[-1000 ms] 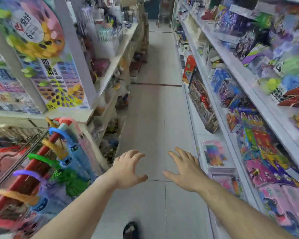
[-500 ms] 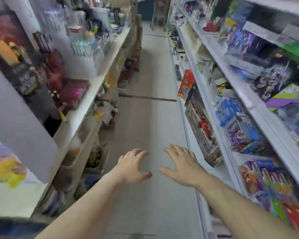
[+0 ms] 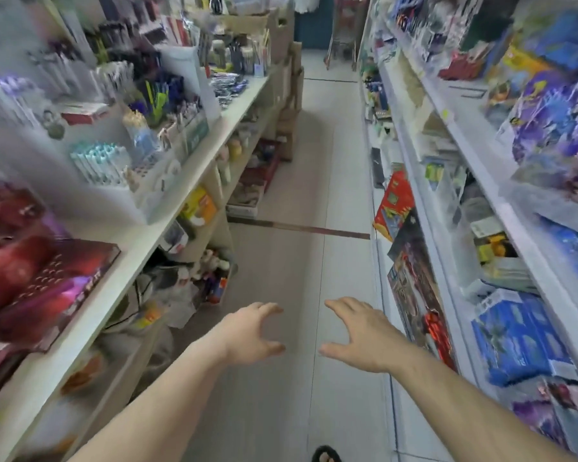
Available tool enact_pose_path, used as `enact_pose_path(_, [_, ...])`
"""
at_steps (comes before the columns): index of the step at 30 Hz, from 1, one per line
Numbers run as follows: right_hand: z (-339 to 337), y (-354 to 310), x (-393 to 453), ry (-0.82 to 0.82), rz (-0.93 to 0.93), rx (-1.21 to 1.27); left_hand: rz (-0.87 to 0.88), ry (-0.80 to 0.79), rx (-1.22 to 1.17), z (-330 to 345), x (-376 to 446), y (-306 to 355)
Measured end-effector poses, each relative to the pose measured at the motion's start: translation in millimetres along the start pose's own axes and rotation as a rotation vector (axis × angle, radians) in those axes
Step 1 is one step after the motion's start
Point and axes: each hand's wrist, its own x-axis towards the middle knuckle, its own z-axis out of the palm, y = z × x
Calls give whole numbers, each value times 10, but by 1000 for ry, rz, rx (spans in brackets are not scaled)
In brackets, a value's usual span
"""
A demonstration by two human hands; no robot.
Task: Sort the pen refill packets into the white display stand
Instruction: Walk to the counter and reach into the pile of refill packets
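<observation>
My left hand (image 3: 252, 333) and my right hand (image 3: 361, 335) are stretched out in front of me over the aisle floor, both with loose spread fingers and nothing in them. On the left shelf stands a white display stand (image 3: 121, 191) with rows of pens and teal-capped refills (image 3: 97, 161). Further along that shelf lies a pile of dark blue packets (image 3: 229, 85), blurred, possibly the pen refill packets. Both hands are well short of the stand and to its right.
White shelving (image 3: 167, 225) runs down the left with stationery and a dark red box (image 3: 47, 288). Toy boxes (image 3: 417, 295) fill the right shelves. Grey tiled floor (image 3: 301, 261) runs between them. Cardboard boxes (image 3: 287, 105) stand further down on the left.
The view has moved forward down the aisle. The umbrella rack and poster have passed out of sight and the stationery shelf has come near. Both hands stay empty in front.
</observation>
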Motion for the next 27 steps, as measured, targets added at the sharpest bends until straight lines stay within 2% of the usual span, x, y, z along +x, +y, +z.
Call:
enact_pose_path(5, [-739, 332, 1000, -12, -64, -12, -27, 34, -18, -600, 943, 19])
enact_pose_path(9, [-1178, 489, 1875, -67, -111, -44, -43, 62, -39, -1026, 1780, -229])
enact_pose_path(16, [-2024, 697, 3562, -78, -51, -58, 5, 112, -64, -1995, 3395, -641])
enact_pose_path(20, [-2557, 738, 4446, -31, -64, -85, 36, 129, -44, -2587, 4154, -747])
enact_pose_path(27, [-3131, 936, 5889, -86, -155, -101, -30, 135, -40, -3358, 5283, -1041])
